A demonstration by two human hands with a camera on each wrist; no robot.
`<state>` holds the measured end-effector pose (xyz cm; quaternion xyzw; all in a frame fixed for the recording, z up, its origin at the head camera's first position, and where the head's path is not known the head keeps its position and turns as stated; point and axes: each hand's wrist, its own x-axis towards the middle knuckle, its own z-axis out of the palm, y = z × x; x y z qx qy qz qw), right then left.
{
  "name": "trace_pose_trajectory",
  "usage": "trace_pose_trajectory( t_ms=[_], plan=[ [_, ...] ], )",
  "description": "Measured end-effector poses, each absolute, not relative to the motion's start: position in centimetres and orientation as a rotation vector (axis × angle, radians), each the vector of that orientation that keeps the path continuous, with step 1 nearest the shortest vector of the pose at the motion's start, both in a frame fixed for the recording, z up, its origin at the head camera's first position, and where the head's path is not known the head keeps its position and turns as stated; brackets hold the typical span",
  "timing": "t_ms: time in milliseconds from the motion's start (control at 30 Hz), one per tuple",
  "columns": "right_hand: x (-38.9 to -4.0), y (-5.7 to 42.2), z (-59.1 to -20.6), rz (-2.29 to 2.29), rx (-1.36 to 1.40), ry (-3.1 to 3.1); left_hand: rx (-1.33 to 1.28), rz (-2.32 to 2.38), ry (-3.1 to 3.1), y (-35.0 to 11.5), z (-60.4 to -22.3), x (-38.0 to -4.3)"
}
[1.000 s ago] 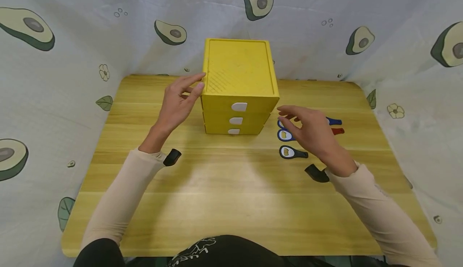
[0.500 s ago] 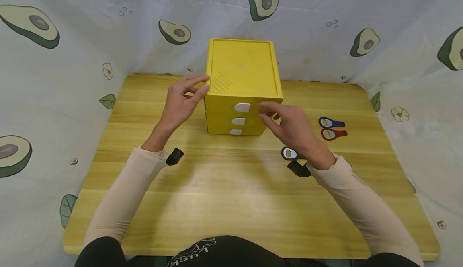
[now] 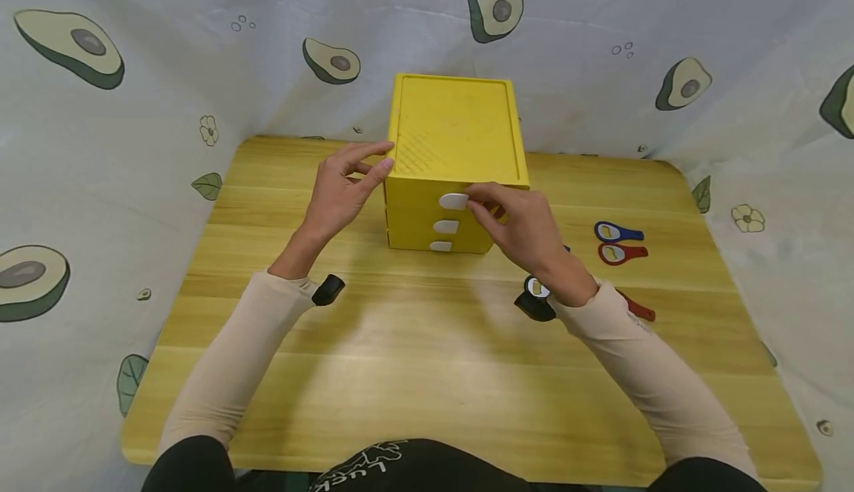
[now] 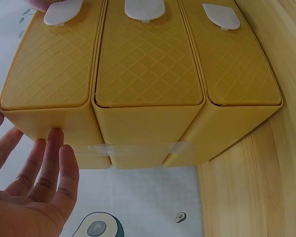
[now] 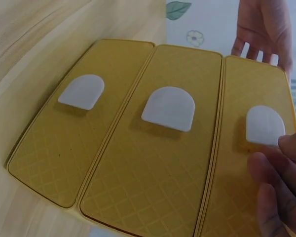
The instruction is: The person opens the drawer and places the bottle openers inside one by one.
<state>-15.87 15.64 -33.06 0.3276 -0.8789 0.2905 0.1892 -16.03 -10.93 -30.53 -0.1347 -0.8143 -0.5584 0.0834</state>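
A yellow three-drawer box [image 3: 459, 125] stands at the back of the table, its drawers closed. Each drawer front bears a white rounded handle, such as the middle drawer handle [image 5: 168, 108]. My left hand [image 3: 340, 192] rests its fingertips against the box's left side near the top edge; the left wrist view shows the fingers [image 4: 54, 163] extended along that wall. With thumb and forefinger, my right hand [image 3: 523, 229] pinches the edge of the top drawer handle [image 5: 264, 126]. The other right-hand fingers are bent below it.
To the right lie a blue bottle opener [image 3: 618, 232] and a red bottle opener [image 3: 622, 253]. Another red handle [image 3: 639, 307] and a black-rimmed opener [image 3: 534, 286] are partly hidden by my right arm. A printed avocado cloth [image 3: 414, 25] hangs behind the table.
My right hand has moved left from above the bottle openers to the top drawer handle, uncovering the blue and red ones. My left hand stays at the box's side.
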Motion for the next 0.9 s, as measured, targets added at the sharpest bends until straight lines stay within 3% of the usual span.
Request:
trace_pose_trajectory(
  t_ms=[900],
  plan=[
    [-14.2, 15.0, -32.7, 0.784, 0.886, -2.482, -0.412, -1.688, -2.460, -11.2, -30.3, -16.0]
  ],
)
